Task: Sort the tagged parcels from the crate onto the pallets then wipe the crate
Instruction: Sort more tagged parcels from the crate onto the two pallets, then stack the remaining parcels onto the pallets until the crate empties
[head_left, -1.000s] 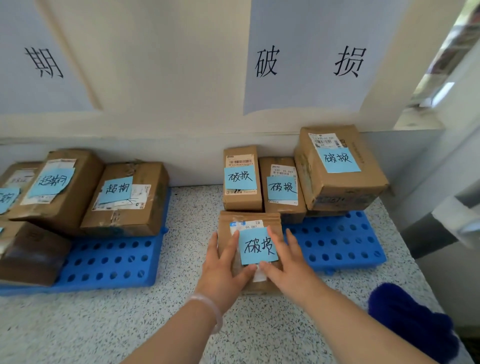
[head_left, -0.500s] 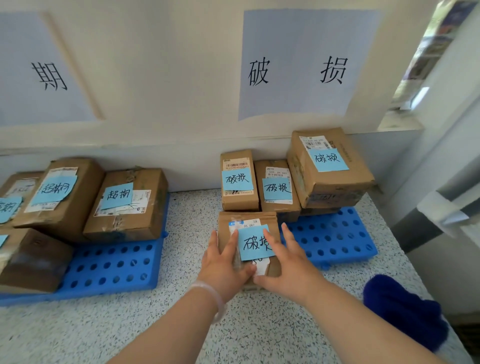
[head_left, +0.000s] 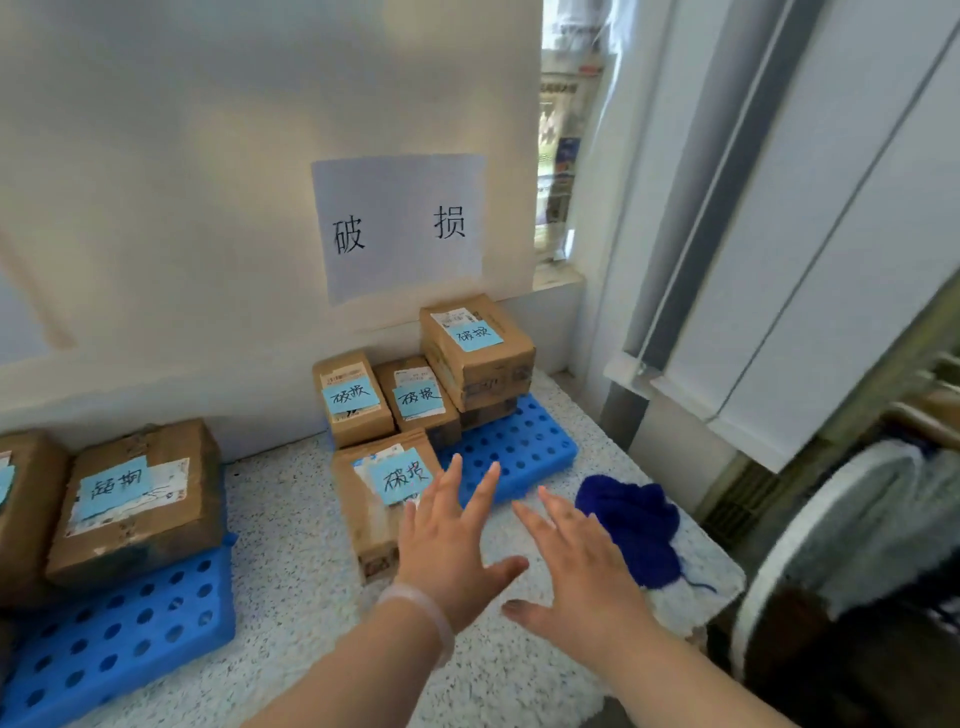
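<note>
Left hand and right hand hover with fingers spread wide and holding nothing, tagged parcel beside blue pallet, blue cloth nearby

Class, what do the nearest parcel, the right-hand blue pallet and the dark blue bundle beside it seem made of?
Nearest parcel: matt brown cardboard, creased at the edges. Blue pallet: moulded plastic, smooth, slightly glossy, with regular round holes. Dark blue bundle: probably fluffy cloth or yarn; fuzzy surface, trailing thread.
</note>
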